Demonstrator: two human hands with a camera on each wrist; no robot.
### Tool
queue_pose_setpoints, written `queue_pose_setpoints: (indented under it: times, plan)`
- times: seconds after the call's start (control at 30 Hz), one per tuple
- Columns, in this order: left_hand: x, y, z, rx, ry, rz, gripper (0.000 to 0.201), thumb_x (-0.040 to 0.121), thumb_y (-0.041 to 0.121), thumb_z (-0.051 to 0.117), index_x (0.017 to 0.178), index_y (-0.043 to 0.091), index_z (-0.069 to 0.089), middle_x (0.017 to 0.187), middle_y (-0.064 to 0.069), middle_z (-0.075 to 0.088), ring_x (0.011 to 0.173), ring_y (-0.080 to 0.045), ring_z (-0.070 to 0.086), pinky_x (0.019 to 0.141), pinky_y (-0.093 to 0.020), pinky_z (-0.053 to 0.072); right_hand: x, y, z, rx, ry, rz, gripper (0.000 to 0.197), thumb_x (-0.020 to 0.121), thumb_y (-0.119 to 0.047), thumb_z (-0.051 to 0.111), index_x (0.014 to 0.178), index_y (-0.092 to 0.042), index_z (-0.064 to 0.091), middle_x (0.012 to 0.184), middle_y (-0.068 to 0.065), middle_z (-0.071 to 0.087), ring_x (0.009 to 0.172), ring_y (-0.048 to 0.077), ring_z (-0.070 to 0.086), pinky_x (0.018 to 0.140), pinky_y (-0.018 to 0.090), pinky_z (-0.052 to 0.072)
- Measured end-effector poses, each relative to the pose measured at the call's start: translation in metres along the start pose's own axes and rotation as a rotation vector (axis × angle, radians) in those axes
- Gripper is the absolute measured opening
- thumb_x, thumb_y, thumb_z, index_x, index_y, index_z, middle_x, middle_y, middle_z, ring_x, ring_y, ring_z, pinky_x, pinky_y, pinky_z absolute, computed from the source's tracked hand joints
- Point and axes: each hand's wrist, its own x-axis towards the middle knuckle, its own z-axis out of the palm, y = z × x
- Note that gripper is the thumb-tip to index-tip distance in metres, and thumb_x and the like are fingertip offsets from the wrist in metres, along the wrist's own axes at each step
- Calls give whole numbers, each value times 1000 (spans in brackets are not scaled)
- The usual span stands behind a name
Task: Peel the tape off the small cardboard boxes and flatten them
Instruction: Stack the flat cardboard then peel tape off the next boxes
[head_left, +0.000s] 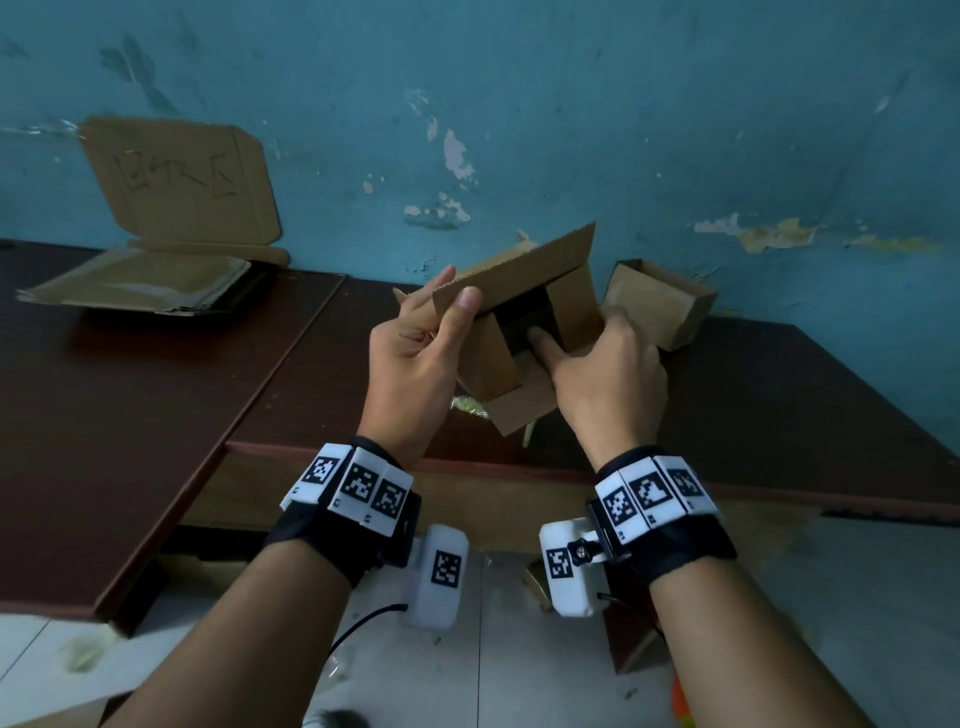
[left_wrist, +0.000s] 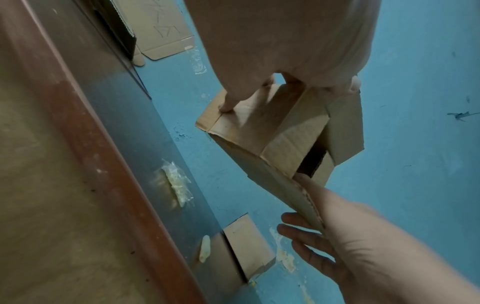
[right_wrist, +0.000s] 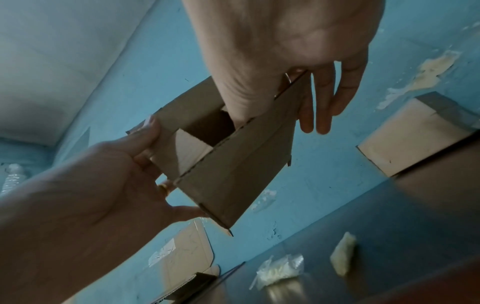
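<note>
A small cardboard box (head_left: 524, 270) with its flaps spread is held in the air over the dark brown table (head_left: 779, 395). My left hand (head_left: 452, 309) pinches the long top flap, thumb on top and fingers behind. My right hand (head_left: 571, 343) grips the box's right side; its thumb reaches into the dark opening and its fingers wrap behind the wall. The right wrist view shows the box (right_wrist: 233, 164) between both hands, and the left wrist view shows its (left_wrist: 259, 133) underside. A second small box (head_left: 660, 301) stands open on the table by the wall.
Crumpled clear tape scraps (head_left: 470, 405) lie on the table under the held box. A pile of flattened cardboard (head_left: 140, 286) sits at the far left, with a marked cardboard sheet (head_left: 176, 176) leaning on the blue wall. The table's front edge (head_left: 519, 467) runs just past my wrists.
</note>
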Motion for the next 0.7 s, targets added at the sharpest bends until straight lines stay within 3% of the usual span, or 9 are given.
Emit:
queue_pose_setpoints:
  times: [0.1,0.17,0.23,0.3,0.37,0.47,0.57,0.7]
  plan:
    - [0,2,3,-8,8,-33,18,104,23,72,93,31,83,105,20,81,147,-17,56,106,-21,52,-4,-2,-5,-41,11,-22,51,104,-54,67,128,-9,68,116,11,73,106,37,72,76,36,45]
    - [0,3,3,1,36,-47,18,104,16,71,96,29,80,101,26,79,146,-11,56,104,-14,51,-5,-1,-4,12,28,-54,38,108,-47,59,104,-10,68,95,7,70,89,35,71,71,37,46]
    - [1,1,2,13,57,-41,12,102,14,73,109,20,80,107,20,80,136,-7,63,109,-20,53,-6,-1,-2,70,42,-78,41,112,-42,53,83,-14,59,77,1,60,75,32,67,66,38,45]
    - [1,0,0,90,71,-15,33,95,12,82,127,9,75,119,8,78,122,-3,70,105,-23,56,-6,-4,-1,81,84,-139,41,116,-38,50,80,-18,52,74,-1,56,66,27,59,63,35,39]
    - [1,-3,-3,168,86,-17,51,88,9,89,135,11,69,128,5,74,122,-3,69,107,-25,56,-7,-8,-1,110,113,-180,40,116,-36,52,79,-22,48,70,-6,49,57,17,47,57,30,28]
    - [1,-4,-5,191,71,-50,61,82,-2,83,138,14,66,131,6,72,124,-2,68,112,-38,57,-6,-8,0,145,104,-162,52,116,-40,53,68,-26,38,64,-16,41,55,0,39,53,25,23]
    - [0,1,-7,132,25,-104,62,76,2,71,137,15,67,133,5,71,123,-3,69,106,-43,61,-4,-6,0,161,90,-143,55,116,-45,51,64,-28,39,60,-12,45,53,3,43,51,25,24]
    - [-3,4,-5,43,-52,-160,62,78,-8,59,134,17,67,137,0,73,135,-13,65,110,-44,58,3,-5,-6,239,74,-47,55,117,-41,48,67,-19,48,59,-7,48,52,4,45,48,17,30]
